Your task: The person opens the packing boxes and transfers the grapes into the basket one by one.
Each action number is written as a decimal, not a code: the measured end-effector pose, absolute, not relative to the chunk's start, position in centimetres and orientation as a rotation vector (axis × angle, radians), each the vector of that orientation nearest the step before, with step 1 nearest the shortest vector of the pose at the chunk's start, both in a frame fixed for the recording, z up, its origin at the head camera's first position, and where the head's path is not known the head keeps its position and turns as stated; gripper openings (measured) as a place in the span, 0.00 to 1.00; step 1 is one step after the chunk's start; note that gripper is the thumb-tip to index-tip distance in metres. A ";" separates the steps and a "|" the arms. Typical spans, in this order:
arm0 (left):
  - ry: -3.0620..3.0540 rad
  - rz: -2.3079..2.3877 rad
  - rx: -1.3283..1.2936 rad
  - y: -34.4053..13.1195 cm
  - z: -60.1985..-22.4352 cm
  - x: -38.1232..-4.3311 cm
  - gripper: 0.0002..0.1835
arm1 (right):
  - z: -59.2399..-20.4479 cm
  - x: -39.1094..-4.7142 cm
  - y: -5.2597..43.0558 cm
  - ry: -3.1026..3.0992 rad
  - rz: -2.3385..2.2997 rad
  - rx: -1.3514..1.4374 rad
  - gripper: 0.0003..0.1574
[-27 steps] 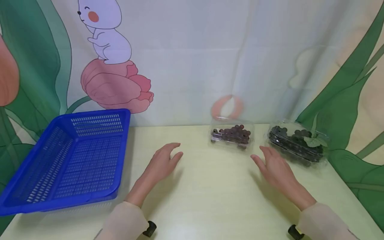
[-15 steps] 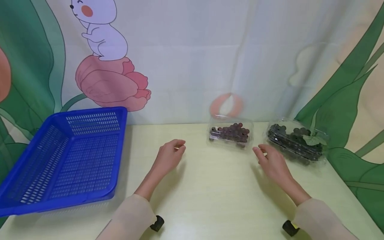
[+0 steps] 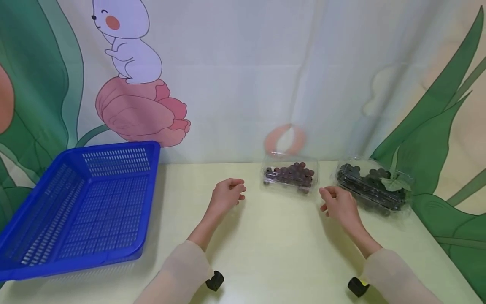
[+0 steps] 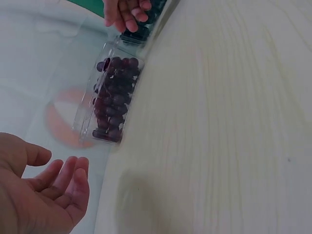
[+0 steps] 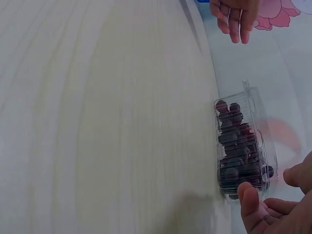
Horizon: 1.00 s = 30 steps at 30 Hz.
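A clear plastic clamshell of dark red grapes (image 3: 291, 174) stands at the back of the table, between my two hands. My left hand (image 3: 225, 196) hovers over the table to its left, fingers loosely bent and holding nothing. To its near right is my right hand (image 3: 339, 207), also bare, its fingers relaxed. A larger clamshell of dark grapes (image 3: 373, 185) with a green leaf lies just beyond the right hand. In the left wrist view the smaller clamshell (image 4: 114, 95) shows apart from my left fingers. The right wrist view has my right fingertips overlapping its near end; contact is unclear.
A blue perforated plastic basket (image 3: 102, 211) with nothing in it sits at the table's left. Behind the pale wooden table (image 3: 273, 253) hangs a printed curtain (image 3: 228, 84). Black wrist devices (image 3: 215, 280) show below both sleeves.
My left hand has moved right, toward the smaller clamshell, and its fingers have bent a little more. The right hand's fingers have curled in slightly. Basket and clamshells stay put.
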<state>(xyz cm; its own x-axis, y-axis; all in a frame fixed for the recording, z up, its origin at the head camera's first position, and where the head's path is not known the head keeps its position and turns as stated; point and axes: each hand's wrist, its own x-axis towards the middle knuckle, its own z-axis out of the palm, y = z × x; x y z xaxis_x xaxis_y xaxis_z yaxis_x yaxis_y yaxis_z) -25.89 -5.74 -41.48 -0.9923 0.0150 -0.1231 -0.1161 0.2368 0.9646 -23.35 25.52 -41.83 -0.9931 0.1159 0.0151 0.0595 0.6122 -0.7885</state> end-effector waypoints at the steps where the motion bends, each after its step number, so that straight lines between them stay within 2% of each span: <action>1: 2.380 1.883 -0.110 -5.4 -41.5 -26.0 0.18 | -41.9 -23.4 25.6 -2.751 1.366 -0.168 0.28; 18: 2.238 2.085 -0.372 -0.9 -42.6 -28.0 0.14 | -42.2 -24.6 24.4 -2.476 1.817 -0.445 0.27; 30: 2.137 2.171 -0.452 0.4 -42.6 -29.1 0.18 | -42.7 -25.3 24.0 -2.312 1.941 -0.565 0.26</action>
<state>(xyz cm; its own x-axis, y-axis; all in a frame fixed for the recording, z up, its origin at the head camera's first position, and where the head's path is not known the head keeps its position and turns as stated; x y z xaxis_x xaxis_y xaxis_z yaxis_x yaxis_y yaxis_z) -29.15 0.39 -42.59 -0.9551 -0.1597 -0.2495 -0.2470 -0.0359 0.9683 -25.32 23.99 -42.67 -0.9300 0.3211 -0.1790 0.2319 0.1345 -0.9634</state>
